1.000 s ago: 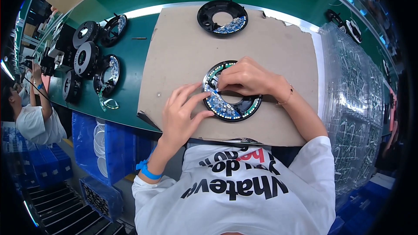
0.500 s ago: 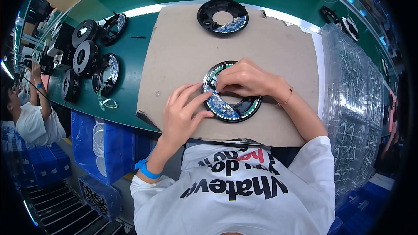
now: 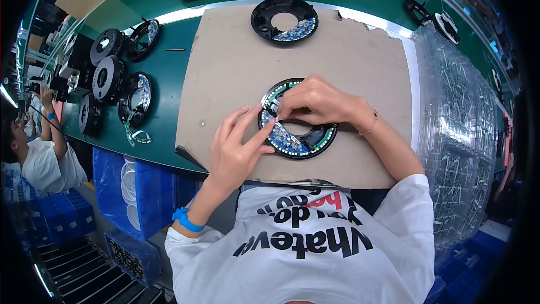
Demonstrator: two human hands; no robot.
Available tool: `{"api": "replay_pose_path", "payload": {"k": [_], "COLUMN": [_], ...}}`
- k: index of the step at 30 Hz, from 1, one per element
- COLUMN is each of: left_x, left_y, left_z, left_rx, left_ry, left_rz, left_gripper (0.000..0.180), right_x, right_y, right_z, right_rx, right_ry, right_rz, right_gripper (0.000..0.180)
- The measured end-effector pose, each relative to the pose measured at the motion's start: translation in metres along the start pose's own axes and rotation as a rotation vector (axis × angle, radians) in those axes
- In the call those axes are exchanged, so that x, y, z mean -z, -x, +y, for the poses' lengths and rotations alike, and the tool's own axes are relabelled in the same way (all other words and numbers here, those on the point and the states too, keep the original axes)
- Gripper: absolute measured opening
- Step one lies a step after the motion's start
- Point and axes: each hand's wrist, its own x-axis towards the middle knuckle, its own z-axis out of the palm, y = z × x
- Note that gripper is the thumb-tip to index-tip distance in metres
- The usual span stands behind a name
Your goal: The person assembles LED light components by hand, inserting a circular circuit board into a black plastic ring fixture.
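Observation:
On the cardboard in front of me lies a black ring-shaped housing (image 3: pixel 322 150). It carries a blue circuit board (image 3: pixel 288 139) and strips of small lights along its rim. My left hand (image 3: pixel 233 149) is open, its spread fingers resting against the housing's left side, the index fingertip reaching onto the board. My right hand (image 3: pixel 315 101) is over the upper part of the ring, thumb and fingers pinched together near the board's upper end. Whatever is in that pinch is hidden by the fingers. Further back lies a second black ring housing (image 3: pixel 261 19), also with a blue board.
The cardboard sheet (image 3: pixel 225 67) covers the middle of the green bench. Several ring housings (image 3: pixel 135 98) and a thin dark rod (image 3: pixel 175 50) are at left. Clear plastic trays (image 3: pixel 450 135) are stacked at right. A blue bin (image 3: pixel 109 183) stands below, and another person (image 3: pixel 48 155) sits far left.
My right hand stays pinched over the ring with only a slight shift. The left index finger has straightened a little toward the pinch. The whole view has shifted slightly.

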Motion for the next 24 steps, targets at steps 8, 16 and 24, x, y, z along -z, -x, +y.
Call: {"api": "replay_pose_path", "payload": {"k": [8,16,24], "left_x": [0.0002,0.0013,0.0060], "left_y": [0.0015,0.0013,-0.0045], "left_z": [-0.0010,0.0002,0.0000], "left_rx": [-0.014,-0.030,-0.131], "left_ry": [-0.004,-0.020,-0.137], "left_rz": [0.006,-0.012,-0.072], "left_gripper": [0.046,0.046,0.051], "right_x": [0.0006,-0.0012,-0.0018], "right_y": [-0.0007,-0.0002,-0.0011], "right_z": [-0.0008,-0.0006,0.0013], "right_rx": [-0.012,-0.026,-0.015], "right_ry": [-0.028,-0.024,-0.020], "right_rz": [-0.012,-0.013,-0.005], "right_gripper": [0.012,0.011,0.011]}}
